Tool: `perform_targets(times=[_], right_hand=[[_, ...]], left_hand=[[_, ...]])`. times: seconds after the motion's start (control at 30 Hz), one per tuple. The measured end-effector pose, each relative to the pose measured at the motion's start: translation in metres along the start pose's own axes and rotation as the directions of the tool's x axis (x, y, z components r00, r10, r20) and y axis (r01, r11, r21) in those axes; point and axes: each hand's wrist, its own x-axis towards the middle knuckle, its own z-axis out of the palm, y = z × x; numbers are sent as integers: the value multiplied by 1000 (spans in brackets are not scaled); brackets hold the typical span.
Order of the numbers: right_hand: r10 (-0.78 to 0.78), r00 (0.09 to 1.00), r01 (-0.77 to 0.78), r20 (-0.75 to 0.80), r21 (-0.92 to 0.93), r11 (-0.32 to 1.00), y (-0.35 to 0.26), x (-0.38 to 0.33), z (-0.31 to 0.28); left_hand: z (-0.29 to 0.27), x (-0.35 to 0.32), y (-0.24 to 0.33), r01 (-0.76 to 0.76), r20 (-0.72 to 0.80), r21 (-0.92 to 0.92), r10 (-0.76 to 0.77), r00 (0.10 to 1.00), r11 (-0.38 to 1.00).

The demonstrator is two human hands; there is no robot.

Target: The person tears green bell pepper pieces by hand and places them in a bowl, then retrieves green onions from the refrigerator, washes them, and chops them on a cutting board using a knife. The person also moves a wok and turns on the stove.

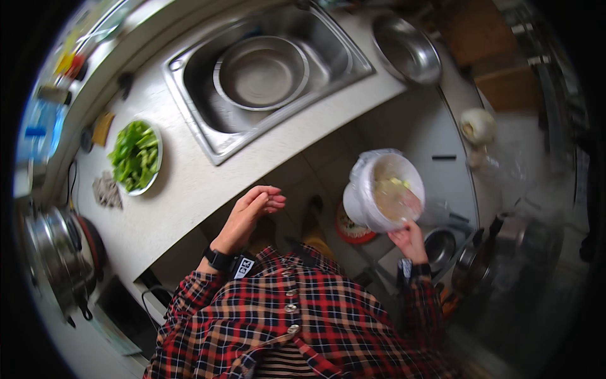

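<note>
My right hand [410, 243] is closed on the near rim of a white trash bin [364, 205] with a clear plastic liner. The bin tilts, so its mouth faces up toward me; pale green scraps and something pinkish show in the liner. My left hand [252, 211], with a dark watch on its wrist, is in front of the counter edge. Its fingers are loosely extended and hold nothing. On the counter [189, 196] left of it sits a white plate of cut green peppers [135, 156]. A wide metal basin [262, 72] rests in the steel sink [189, 82].
Another metal bowl [407, 50] stands right of the sink. A gray rag [108, 191] lies near the peppers, and a steel pot [57, 259] is at the far left. On the floor behind the bin is a red-rimmed container [353, 235]. Pans [470, 265] crowd the right side.
</note>
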Motion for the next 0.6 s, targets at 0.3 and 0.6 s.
perform_targets(times=[0.3,0.6], right_hand=[[350,932,-281,-90,428,859,100,288,-38],[-30,997,57,-66,459,887,176,540,-46]], left_hand=[[28,59,-121,253,-130,144,-235,963,957],[21,108,-243,500,-246,137,-459,854,855]])
